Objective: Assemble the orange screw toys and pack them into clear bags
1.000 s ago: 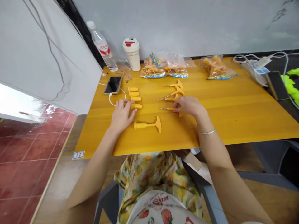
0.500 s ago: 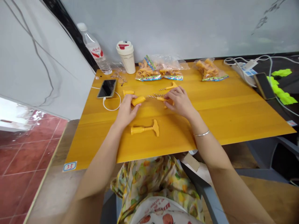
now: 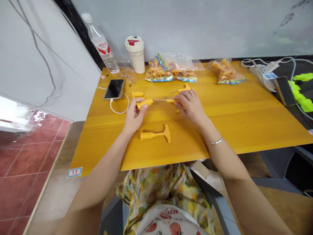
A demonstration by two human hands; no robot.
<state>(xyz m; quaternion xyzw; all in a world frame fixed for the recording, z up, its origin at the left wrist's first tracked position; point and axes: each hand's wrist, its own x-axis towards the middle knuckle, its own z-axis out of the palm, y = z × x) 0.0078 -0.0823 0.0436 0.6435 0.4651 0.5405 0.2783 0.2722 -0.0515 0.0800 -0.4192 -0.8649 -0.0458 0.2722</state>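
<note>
My left hand (image 3: 135,115) is closed on a yellow plastic sleeve (image 3: 145,103), its narrow end pointing right. In my right hand (image 3: 191,106) is a yellow-handled corkscrew (image 3: 171,100), fingers wrapped around its handle. The corkscrew's metal spiral points left and its tip is close to the sleeve's narrow end; whether they touch I cannot tell. Beyond my right hand lies another corkscrew (image 3: 185,87). More yellow sleeves (image 3: 137,94) lie just past my left hand. Nearer my body, a corkscrew fitted into its sleeve (image 3: 156,134) rests on the table.
Bags of yellow parts (image 3: 160,73) lie along the back, with another bag (image 3: 226,71) farther right. A white cup (image 3: 136,57) and a water bottle (image 3: 104,49) stand at back left. A phone (image 3: 114,89) with a white cable lies left. A power strip (image 3: 266,70) sits at right.
My left hand has raised and turned the sleeve so it lines up with the corkscrew in my right hand. The spiral and sleeve are closer together. The whole view has shifted slightly.
</note>
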